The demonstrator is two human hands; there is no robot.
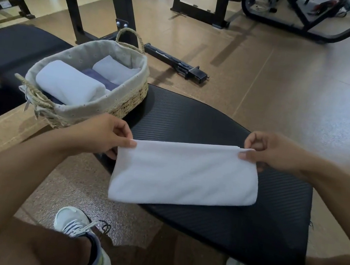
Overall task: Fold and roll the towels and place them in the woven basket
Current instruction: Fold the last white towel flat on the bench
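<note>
White terry towel [184, 173], folded, on black ribbed bench pad [270, 211] near its front edge. Left hand [105, 132] & right hand [271, 151] apart, each pinching a far corner, prob. aligning edges before rolling. Lined woven straw basket [127, 101] at pad's far-left edge, w/ rolled towels inside, within reach.

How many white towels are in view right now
3: one folded towel pinched by both hands over the black bench, two rolled in the woven basket. More may hide underneath.
</note>
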